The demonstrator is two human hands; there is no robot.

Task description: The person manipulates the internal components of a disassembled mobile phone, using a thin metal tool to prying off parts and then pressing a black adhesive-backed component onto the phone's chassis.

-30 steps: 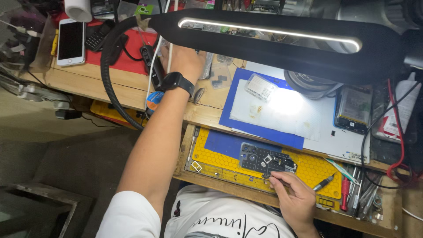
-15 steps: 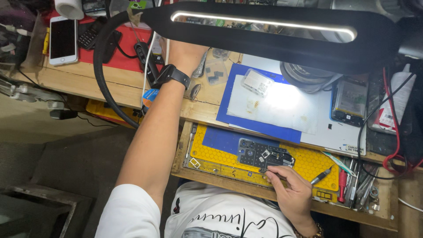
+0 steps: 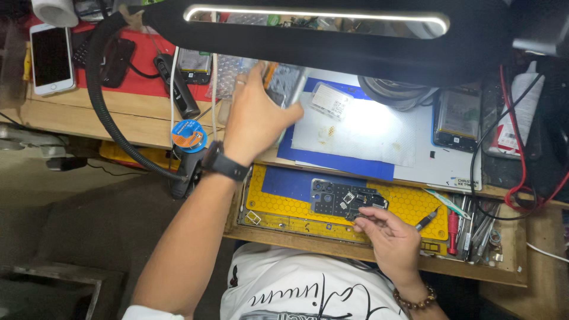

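Meanwhile, the left hand (image 3: 256, 115) grips a phone (image 3: 284, 83) in curled fingers; right hand (image 3: 390, 236) fingers pinch at the circuit board (image 3: 344, 198). The board lies bare on the yellow mat (image 3: 409, 204); reassembly seemingly remains.

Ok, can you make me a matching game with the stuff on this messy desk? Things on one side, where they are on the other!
Things:
1. dark circuit board
2. white phone
3. small clear plastic box
4. black watch

Places:
A. on the left wrist
B. on the yellow mat, at the right hand fingertips
C. on the lit white sheet under the lamp
D. screen up, at the far left of the bench

Pairs: 1-B, 2-D, 3-C, 4-A
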